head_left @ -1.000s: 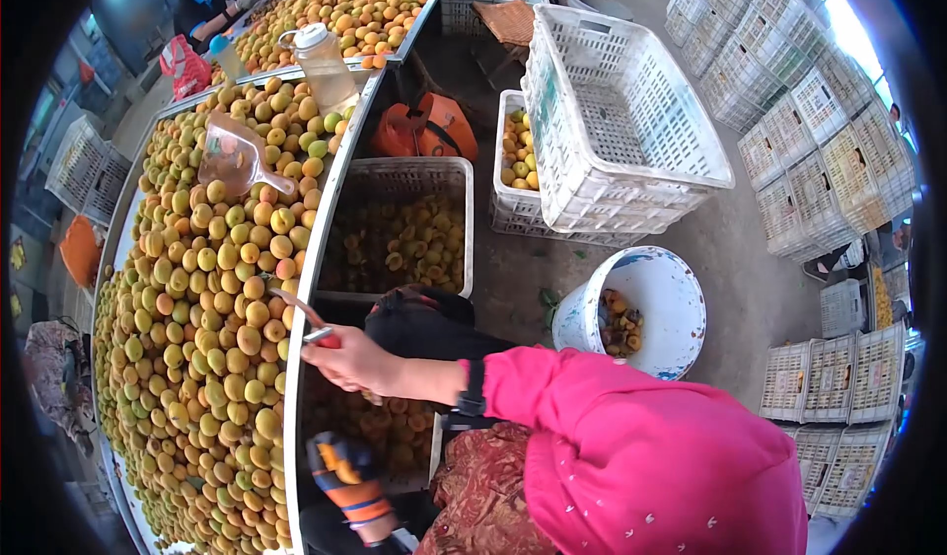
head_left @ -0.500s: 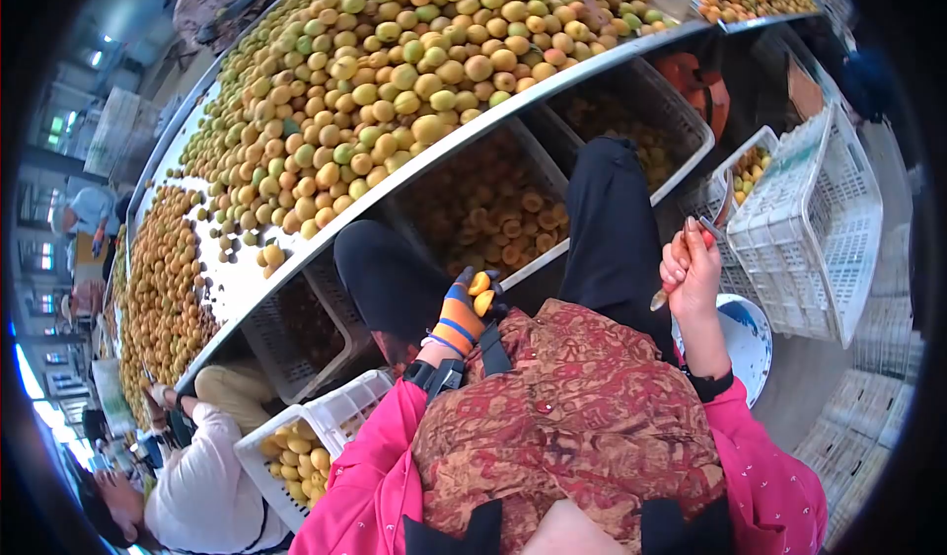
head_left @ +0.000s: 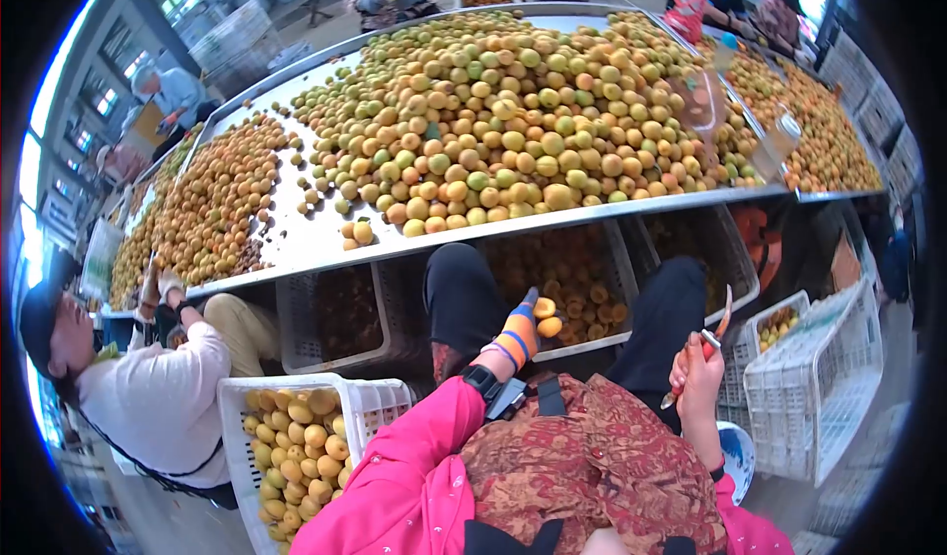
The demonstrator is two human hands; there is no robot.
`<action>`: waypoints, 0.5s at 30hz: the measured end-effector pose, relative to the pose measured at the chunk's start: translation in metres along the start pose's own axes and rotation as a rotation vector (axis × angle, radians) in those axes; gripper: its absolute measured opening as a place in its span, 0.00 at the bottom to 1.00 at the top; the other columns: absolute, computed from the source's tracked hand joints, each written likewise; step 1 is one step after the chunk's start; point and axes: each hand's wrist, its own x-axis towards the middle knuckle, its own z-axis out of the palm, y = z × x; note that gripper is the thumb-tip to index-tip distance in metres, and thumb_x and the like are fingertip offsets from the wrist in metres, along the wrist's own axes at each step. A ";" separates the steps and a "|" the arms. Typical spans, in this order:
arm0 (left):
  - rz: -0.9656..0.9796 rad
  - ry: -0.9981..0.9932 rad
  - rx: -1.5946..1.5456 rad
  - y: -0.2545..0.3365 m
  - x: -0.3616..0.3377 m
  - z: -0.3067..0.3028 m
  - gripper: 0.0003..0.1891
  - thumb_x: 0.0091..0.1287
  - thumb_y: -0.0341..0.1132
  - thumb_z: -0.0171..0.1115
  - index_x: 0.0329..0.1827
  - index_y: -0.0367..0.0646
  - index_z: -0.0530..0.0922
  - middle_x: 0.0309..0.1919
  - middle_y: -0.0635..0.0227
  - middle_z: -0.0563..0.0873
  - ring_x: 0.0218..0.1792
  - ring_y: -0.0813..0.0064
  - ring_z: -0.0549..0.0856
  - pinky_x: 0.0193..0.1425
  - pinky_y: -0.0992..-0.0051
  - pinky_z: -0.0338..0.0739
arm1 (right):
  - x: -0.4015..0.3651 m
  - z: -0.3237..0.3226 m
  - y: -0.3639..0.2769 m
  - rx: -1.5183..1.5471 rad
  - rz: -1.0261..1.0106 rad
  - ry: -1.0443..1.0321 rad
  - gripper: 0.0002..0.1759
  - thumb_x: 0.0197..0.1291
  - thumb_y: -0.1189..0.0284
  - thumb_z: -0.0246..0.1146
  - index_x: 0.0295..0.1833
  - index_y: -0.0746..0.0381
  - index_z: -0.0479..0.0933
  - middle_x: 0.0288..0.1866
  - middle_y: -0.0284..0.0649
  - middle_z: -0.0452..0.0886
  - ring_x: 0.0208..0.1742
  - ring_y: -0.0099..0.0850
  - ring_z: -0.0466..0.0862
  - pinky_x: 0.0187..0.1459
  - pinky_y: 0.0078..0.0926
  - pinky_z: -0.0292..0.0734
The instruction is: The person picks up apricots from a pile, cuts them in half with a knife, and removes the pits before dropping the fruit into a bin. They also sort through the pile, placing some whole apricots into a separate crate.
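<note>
My left hand, in an orange and blue striped glove, is closed around cut apricot halves that show at its fingertips. It is over the near edge of a crate between my knees, where many apricot halves lie. Held upright in my bare right hand is a small pitting knife. Its thin curved end points up past my fingers, and a short metal end shows below them. Part of its red handle is hidden by my grip.
A metal-edged table bears a large heap of whole apricots. A full crate of apricots stands at my left, beside a seated person. White crates and a bucket are at my right.
The view has turned and tilted up, showing more of the table. My left hand reaches further forward with the apricot halves, toward the crate. More of the knife's curved end shows in my right hand.
</note>
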 end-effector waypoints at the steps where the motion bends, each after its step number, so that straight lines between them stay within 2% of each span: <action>1: 0.153 -0.099 0.217 0.006 0.015 -0.009 0.18 0.67 0.50 0.50 0.39 0.42 0.74 0.34 0.60 0.79 0.33 0.64 0.80 0.35 0.63 0.76 | 0.000 0.001 0.000 0.008 0.000 -0.015 0.11 0.65 0.65 0.57 0.33 0.57 0.64 0.15 0.28 0.61 0.11 0.16 0.61 0.12 0.13 0.55; 2: 0.311 -0.194 0.433 0.013 0.030 -0.017 0.18 0.67 0.50 0.51 0.39 0.42 0.74 0.35 0.58 0.79 0.35 0.64 0.80 0.36 0.64 0.76 | 0.001 0.004 0.000 0.016 -0.001 -0.031 0.12 0.65 0.65 0.56 0.33 0.57 0.64 0.15 0.28 0.61 0.11 0.16 0.61 0.12 0.14 0.56; 3: 0.506 0.044 0.485 0.009 0.009 0.006 0.17 0.66 0.47 0.52 0.42 0.40 0.75 0.39 0.57 0.80 0.40 0.66 0.81 0.44 0.69 0.75 | 0.002 0.008 0.000 -0.014 -0.024 -0.028 0.12 0.65 0.64 0.56 0.32 0.57 0.64 0.15 0.28 0.62 0.11 0.17 0.62 0.12 0.14 0.57; 4: 0.917 0.200 0.648 -0.003 0.015 0.011 0.18 0.66 0.45 0.54 0.47 0.39 0.76 0.43 0.60 0.81 0.45 0.71 0.80 0.50 0.75 0.72 | 0.004 0.011 0.001 -0.043 -0.049 -0.025 0.13 0.66 0.63 0.55 0.31 0.57 0.64 0.15 0.28 0.62 0.11 0.17 0.62 0.12 0.14 0.57; 5: 0.814 0.016 0.714 0.001 0.010 0.015 0.18 0.66 0.44 0.55 0.49 0.39 0.76 0.44 0.61 0.81 0.46 0.72 0.79 0.52 0.76 0.71 | 0.009 0.007 0.003 -0.070 -0.069 -0.120 0.13 0.66 0.63 0.54 0.32 0.60 0.66 0.21 0.31 0.70 0.19 0.18 0.69 0.22 0.15 0.66; 6: 0.696 -0.170 0.776 0.001 -0.001 0.021 0.18 0.66 0.43 0.55 0.52 0.39 0.75 0.45 0.63 0.81 0.48 0.74 0.77 0.54 0.76 0.69 | 0.014 0.013 0.004 -0.085 -0.068 -0.130 0.13 0.66 0.63 0.54 0.32 0.60 0.66 0.21 0.31 0.70 0.19 0.18 0.69 0.22 0.15 0.66; 7: 0.624 -0.383 0.922 0.004 -0.014 0.028 0.18 0.66 0.42 0.56 0.53 0.40 0.75 0.48 0.64 0.80 0.49 0.75 0.77 0.54 0.76 0.69 | 0.018 0.022 0.005 -0.252 -0.221 -0.180 0.14 0.67 0.63 0.53 0.32 0.61 0.67 0.26 0.34 0.72 0.27 0.21 0.72 0.32 0.18 0.69; 8: 0.576 -0.567 0.924 0.005 -0.044 0.042 0.21 0.65 0.42 0.58 0.56 0.38 0.73 0.47 0.64 0.80 0.49 0.77 0.77 0.55 0.76 0.69 | 0.020 0.029 0.003 -0.423 -0.371 -0.222 0.16 0.67 0.62 0.52 0.31 0.62 0.68 0.31 0.37 0.75 0.35 0.24 0.75 0.42 0.22 0.71; 9: 0.561 -0.698 0.932 -0.001 -0.057 0.051 0.21 0.64 0.41 0.59 0.57 0.39 0.73 0.46 0.63 0.81 0.48 0.75 0.78 0.52 0.76 0.71 | 0.020 0.038 -0.004 -0.474 -0.282 -0.250 0.16 0.68 0.63 0.52 0.35 0.65 0.72 0.43 0.41 0.77 0.48 0.27 0.74 0.55 0.27 0.65; 10: 0.555 -0.827 0.941 -0.001 -0.069 0.059 0.22 0.62 0.40 0.60 0.57 0.41 0.72 0.44 0.62 0.82 0.46 0.73 0.79 0.50 0.75 0.72 | 0.027 0.045 0.000 -0.504 -0.411 -0.323 0.17 0.67 0.61 0.52 0.38 0.67 0.73 0.49 0.42 0.75 0.49 0.29 0.73 0.55 0.27 0.65; 12: 0.422 -0.901 1.181 0.014 -0.106 0.084 0.23 0.64 0.38 0.58 0.60 0.39 0.68 0.44 0.65 0.81 0.46 0.77 0.78 0.52 0.76 0.71 | 0.039 0.067 0.001 -0.604 -0.562 -0.371 0.17 0.66 0.60 0.54 0.43 0.66 0.75 0.48 0.36 0.75 0.40 0.19 0.73 0.44 0.17 0.68; 13: 0.411 -0.957 1.140 0.013 -0.107 0.087 0.22 0.63 0.36 0.58 0.59 0.41 0.69 0.39 0.69 0.80 0.42 0.81 0.77 0.46 0.78 0.72 | 0.036 0.085 -0.007 -0.592 -0.484 -0.388 0.19 0.65 0.59 0.55 0.44 0.66 0.75 0.49 0.38 0.74 0.38 0.20 0.74 0.43 0.18 0.69; 14: 0.413 -0.959 1.135 0.015 -0.109 0.090 0.22 0.63 0.36 0.58 0.59 0.41 0.69 0.39 0.69 0.80 0.42 0.81 0.77 0.46 0.78 0.72 | 0.034 0.099 -0.016 -0.579 -0.407 -0.404 0.20 0.64 0.58 0.56 0.46 0.66 0.75 0.50 0.40 0.73 0.36 0.20 0.75 0.41 0.18 0.70; 15: 0.315 -0.912 0.975 0.017 -0.110 0.093 0.20 0.63 0.36 0.59 0.57 0.41 0.69 0.37 0.71 0.79 0.38 0.83 0.76 0.42 0.80 0.71 | 0.042 0.104 -0.018 -0.658 -0.439 -0.414 0.26 0.63 0.53 0.56 0.49 0.67 0.73 0.53 0.43 0.71 0.32 0.19 0.74 0.38 0.18 0.72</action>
